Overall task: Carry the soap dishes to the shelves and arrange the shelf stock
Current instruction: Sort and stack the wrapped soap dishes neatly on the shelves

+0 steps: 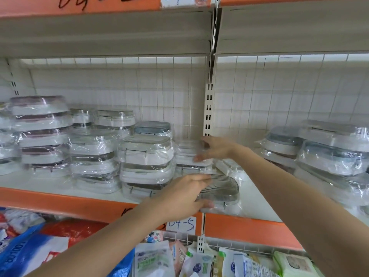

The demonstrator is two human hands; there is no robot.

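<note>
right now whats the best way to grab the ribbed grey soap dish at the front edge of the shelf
Probably by its long sides, coming from the front left. The grey soap dish lies flat with its long axis running back into the shelf, and the left hand already spans it there, fingers on top, thumb under the near edge.

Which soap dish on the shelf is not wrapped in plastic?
The ribbed grey soap dish at the shelf's front edge, gripped by the left hand. It looks bare; the stacked ones all sit in clear wrap.
</note>
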